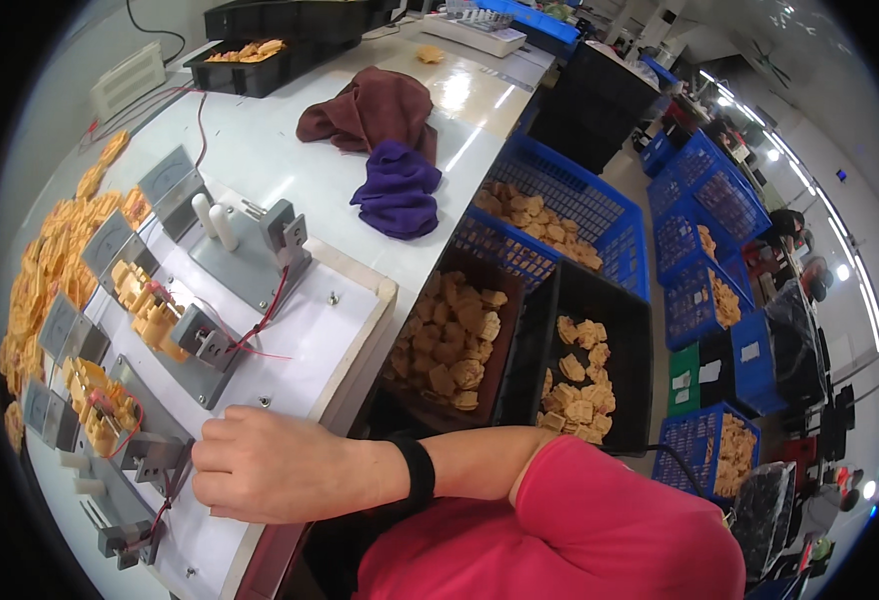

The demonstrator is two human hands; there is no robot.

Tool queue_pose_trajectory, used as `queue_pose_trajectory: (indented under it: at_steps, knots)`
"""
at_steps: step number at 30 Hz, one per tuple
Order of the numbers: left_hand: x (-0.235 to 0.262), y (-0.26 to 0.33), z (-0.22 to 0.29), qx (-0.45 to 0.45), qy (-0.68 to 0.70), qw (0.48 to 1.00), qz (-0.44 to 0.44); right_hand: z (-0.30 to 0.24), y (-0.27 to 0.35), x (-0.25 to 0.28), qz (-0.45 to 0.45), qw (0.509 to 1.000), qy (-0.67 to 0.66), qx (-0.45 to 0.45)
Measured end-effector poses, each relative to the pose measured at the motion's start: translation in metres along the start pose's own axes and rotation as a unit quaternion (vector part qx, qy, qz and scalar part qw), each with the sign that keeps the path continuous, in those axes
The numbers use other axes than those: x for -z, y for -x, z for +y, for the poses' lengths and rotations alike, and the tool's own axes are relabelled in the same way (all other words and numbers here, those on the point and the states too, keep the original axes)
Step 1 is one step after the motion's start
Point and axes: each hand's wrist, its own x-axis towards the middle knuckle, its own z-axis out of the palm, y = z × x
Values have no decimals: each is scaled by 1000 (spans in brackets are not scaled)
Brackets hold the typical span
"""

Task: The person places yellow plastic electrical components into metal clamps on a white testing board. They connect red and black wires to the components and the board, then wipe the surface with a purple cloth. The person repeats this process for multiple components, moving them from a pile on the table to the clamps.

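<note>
the landmark is the white board (pixel 310 350). the yellow part (pixel 100 405) sits in a grey holder at the board's left side; a second yellow part (pixel 150 310) sits in the next holder, farther along the board. the right hand (pixel 265 465) is over the board's near portion, beside the grey clamp (pixel 155 458). its fingers are curled inward; whether they grip the clamp cannot be determined.

handling: the yellow part appears to be moulded plastic, so expect it to be light and stiff, with a fairly smooth surface. thin edges may chip if forced. take hold at the two outer sides. keep clear of the red wire (pixel 140 425), which is likely the most delicate item.

visibility: the right hand's fingertips and palm are hidden. the left hand is out of view. the clamp covers the yellow part's near end. the dials behind the holders are too small to read. left of the board, the pile of parts (pixel 40 270) runs into the dark lens rim.
</note>
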Motion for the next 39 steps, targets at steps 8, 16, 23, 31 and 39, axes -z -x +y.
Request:
queue_pose_trajectory:
  at_steps: [8,16,23,31,39]
  knots:
    - [-4,3,31,-1,-101,992,76,3,-8,13,-80,995,-33,-52]
    - [21,15,26,18,-117,993,-15,-9,-18,11,-177,982,-19,-68]
    - [18,-3,36,-58,-208,977,-3,-14,-13,14,-235,959,-63,-148]
    - [15,-7,40,-57,-183,981,-1,-15,-37,24,-286,945,-77,-140]
    - [16,-8,40,-70,-168,983,10,-18,-39,28,-315,934,-68,-153]
